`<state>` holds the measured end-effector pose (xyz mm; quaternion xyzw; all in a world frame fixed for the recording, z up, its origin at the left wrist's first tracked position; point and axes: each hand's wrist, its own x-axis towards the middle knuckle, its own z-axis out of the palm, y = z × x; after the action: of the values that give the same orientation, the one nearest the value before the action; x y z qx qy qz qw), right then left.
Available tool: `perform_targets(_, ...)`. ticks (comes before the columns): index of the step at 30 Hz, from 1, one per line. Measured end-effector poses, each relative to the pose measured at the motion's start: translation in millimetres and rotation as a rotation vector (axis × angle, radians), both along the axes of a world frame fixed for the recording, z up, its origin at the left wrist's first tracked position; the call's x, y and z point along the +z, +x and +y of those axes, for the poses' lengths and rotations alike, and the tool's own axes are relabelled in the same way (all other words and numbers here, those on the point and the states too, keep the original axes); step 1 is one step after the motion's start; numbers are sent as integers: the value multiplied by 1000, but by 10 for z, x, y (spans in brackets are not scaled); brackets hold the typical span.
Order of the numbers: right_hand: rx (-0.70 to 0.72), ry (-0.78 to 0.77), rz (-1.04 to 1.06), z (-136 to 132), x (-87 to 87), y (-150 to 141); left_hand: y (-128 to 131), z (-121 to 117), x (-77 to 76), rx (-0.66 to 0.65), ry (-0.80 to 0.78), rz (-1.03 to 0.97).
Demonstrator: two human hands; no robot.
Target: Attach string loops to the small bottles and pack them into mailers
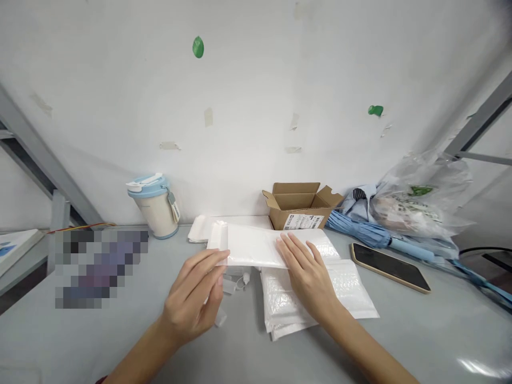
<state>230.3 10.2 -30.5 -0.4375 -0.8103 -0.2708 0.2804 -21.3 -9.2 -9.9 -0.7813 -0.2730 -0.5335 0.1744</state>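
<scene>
A white bubble mailer (252,246) lies lengthwise in front of me, its folded flap (218,234) at the left end. My left hand (196,301) pinches that end near the flap, fingers above and thumb below. The fingers of my right hand (306,272) stretch flat over the mailer's right part. Beneath my right hand is a stack of white bubble mailers (348,290). Small clear plastic pieces (230,286), one with a thin loop, lie below the held mailer, partly hidden by my left hand.
An open cardboard box (302,205) stands against the wall, with a folded blue umbrella (360,226) and a clear plastic bag (424,197) to its right. A phone (390,266) lies nearer. On the left are a lidded cup (154,208) and a pixelated patch (102,269).
</scene>
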Motion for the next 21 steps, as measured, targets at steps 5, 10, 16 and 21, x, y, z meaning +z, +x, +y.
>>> perform_targets(5,-23,5,-71,18,3,75,-31,-39,117,34,-608,-397)
perform_targets(10,3,-48,-110,-55,23,13,-28,36,219,-104,-1347,-820)
perform_targets(16,128,-197,-126,-165,110,-65,68,11,123,-199,-1600,-635)
perform_targets(21,304,-347,-162,-273,261,-103,210,-95,56,-339,-1559,-341)
